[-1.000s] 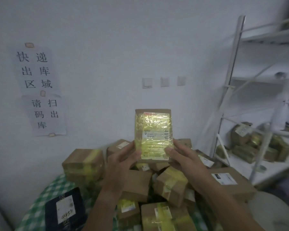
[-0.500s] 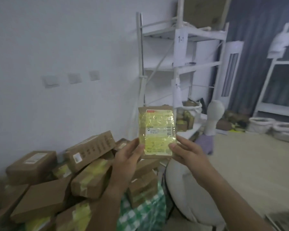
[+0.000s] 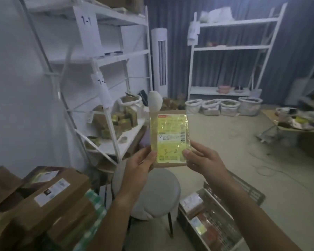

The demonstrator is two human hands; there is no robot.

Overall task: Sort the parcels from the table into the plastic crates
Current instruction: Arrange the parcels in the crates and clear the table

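Both hands, left hand (image 3: 140, 164) and right hand (image 3: 204, 160), pinch the parcel (image 3: 169, 139) upright by its lower edges with fingers clamped on it, label being read; next, I judge, lowering it into the crate (image 3: 212, 217).

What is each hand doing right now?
Left hand: grips the flat brown cardboard parcel with yellow tape.
Right hand: grips the same parcel's opposite edge.

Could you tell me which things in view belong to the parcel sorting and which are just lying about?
Job in hand:
flat parcel, held upright by left hand and right hand
cardboard parcels piled on table
plastic crate holding parcels

Lying about:
round stool
white shelving rack
standing air conditioner
white sacks
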